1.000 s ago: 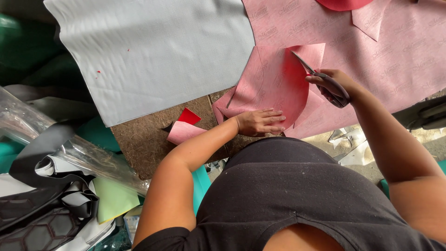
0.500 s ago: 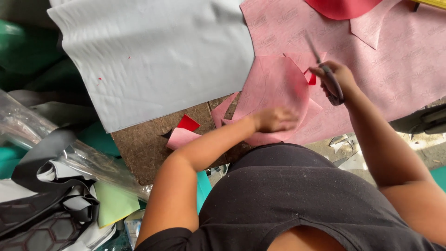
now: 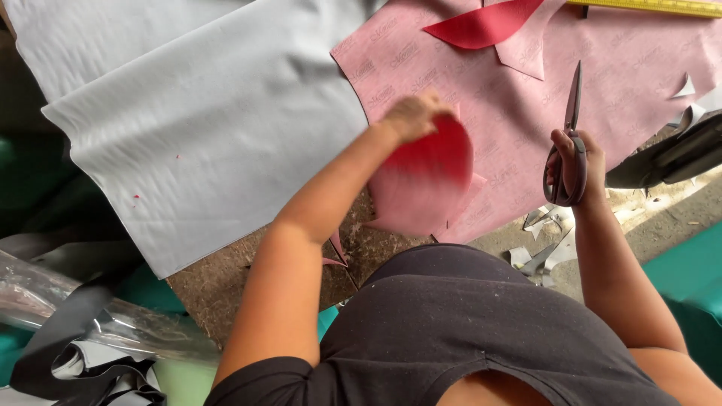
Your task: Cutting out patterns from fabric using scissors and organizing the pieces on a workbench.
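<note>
My left hand (image 3: 412, 114) grips a cut-out piece of red and pink material (image 3: 421, 184), lifted off the table and blurred with motion. My right hand (image 3: 573, 159) holds dark scissors (image 3: 569, 131) by the handles, blades closed and pointing up, over the large pink sheet (image 3: 617, 83) that covers the right of the table. Another red curved cut-out (image 3: 481, 24) lies on the pink sheet near the top.
A large grey sheet (image 3: 203, 128) covers the left of the brown table (image 3: 218, 289). A yellow ruler (image 3: 654, 6) lies at the top right. Grey offcuts (image 3: 538, 256) sit by the front edge. Clear plastic and dark material (image 3: 83, 338) pile at the lower left.
My left hand has lifted the cut piece up off the table and moved it away from me. My right hand has drawn the scissors out of the cut and turned them upright to the right.
</note>
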